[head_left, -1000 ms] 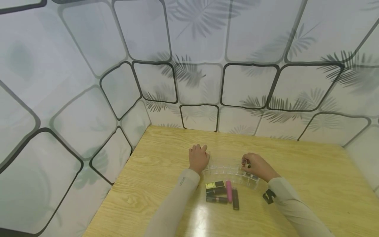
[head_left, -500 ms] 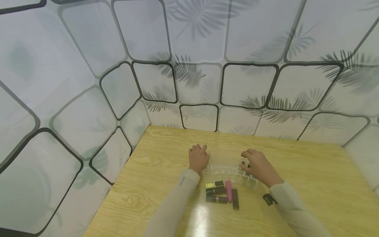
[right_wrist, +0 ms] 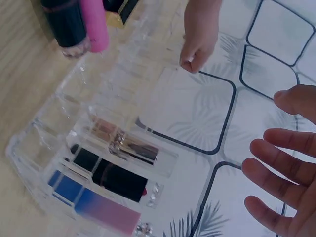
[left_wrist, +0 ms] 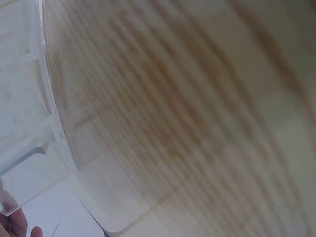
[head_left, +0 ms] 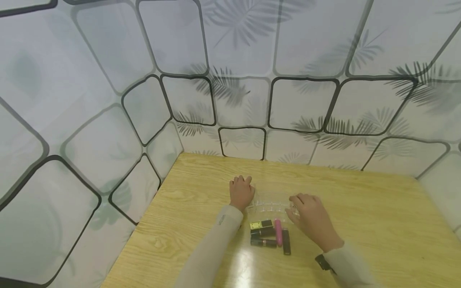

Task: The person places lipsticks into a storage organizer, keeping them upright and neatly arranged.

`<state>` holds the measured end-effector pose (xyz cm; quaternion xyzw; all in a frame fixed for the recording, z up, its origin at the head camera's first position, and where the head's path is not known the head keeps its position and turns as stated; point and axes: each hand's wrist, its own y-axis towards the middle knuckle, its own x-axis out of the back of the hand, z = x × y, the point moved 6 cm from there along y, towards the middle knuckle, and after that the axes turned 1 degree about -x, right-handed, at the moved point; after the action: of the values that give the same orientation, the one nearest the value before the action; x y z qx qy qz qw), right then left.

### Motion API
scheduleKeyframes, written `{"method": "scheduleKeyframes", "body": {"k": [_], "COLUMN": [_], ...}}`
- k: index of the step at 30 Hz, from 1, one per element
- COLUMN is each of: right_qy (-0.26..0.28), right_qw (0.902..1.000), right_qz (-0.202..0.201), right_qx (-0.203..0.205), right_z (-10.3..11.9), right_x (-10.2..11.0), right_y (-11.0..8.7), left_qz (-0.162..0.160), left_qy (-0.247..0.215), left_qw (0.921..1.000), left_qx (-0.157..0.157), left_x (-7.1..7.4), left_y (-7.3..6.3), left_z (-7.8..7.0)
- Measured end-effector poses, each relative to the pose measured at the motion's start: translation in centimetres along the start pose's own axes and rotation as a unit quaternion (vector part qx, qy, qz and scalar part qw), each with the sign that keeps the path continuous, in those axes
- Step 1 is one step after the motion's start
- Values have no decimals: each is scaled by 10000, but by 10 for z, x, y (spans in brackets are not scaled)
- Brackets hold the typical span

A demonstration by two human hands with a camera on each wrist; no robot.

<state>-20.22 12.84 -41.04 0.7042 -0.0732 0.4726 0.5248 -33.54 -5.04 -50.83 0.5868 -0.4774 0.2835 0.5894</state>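
Note:
A clear plastic makeup organizer point(head_left: 271, 207) with small compartments stands on the table. My left hand point(head_left: 242, 193) grips its left end; in the left wrist view, fingertips point(left_wrist: 17, 222) show at a transparent panel. Over the right end, my right hand point(head_left: 312, 216) is spread with nothing in it, as its loose fingers point(right_wrist: 281, 158) show. Three tubes lie in organizer slots in the right wrist view: a clear-and-gold one point(right_wrist: 131, 145), a black lipstick point(right_wrist: 118, 180) and a blue-to-pink one point(right_wrist: 96, 202). The right hand hides that end in the head view.
In front of the organizer lie a pink tube point(head_left: 278, 232), a black tube point(head_left: 286, 241), a gold-and-black case point(head_left: 261, 225) and dark lipsticks point(head_left: 264, 242). The wooden table point(head_left: 201, 192) meets a patterned wall covering point(head_left: 241, 142) behind.
My right hand has let go of a small shiny tube at the organizer's right end, then come nearer and spread over that end. The left hand stays where it was.

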Motion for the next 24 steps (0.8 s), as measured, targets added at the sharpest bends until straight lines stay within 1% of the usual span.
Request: {"method": "scheduleKeyframes", "body": {"k": [2, 5, 7, 9, 12, 15, 17, 21, 24], "right_qy": [-97, -147, -131, -99, -101, -157, -154, -109, -223], "right_qw": [9999, 9998, 9993, 9971, 9890, 9766, 9691, 9583, 9548], "right_qz": [-49, 47, 251, 586, 1192, 1774, 2055, 2394, 2525], "right_qx": [14, -80, -233, -470, -870, -1202, -1353, -1557, -1555], "right_z": [5, 11, 12, 13, 12, 11, 11, 10, 11], "right_x": [-1, -7, -12, -20, -33, -45, -50, -58, -63], "right_y": [-5, -15, -22, -30, -42, -53, -59, -68, -72], "left_qz": [21, 37, 50, 71, 103, 88, 73, 77, 117], "left_qy": [-3, -36, -58, -85, -98, -94, -81, -55, -65], "left_qw": [10000, 10000, 10000, 9999, 9999, 9999, 9999, 9999, 9999], "left_qx": [1, 9, 26, 48, 71, 63, 57, 53, 56], "left_x": [1, 3, 4, 3, 2, 1, 0, 0, 1], "left_y": [0, 0, 0, 0, 0, 0, 0, 0, 0], "left_z": [-1, -1, -1, -1, 0, 1, 1, 1, 0]}}
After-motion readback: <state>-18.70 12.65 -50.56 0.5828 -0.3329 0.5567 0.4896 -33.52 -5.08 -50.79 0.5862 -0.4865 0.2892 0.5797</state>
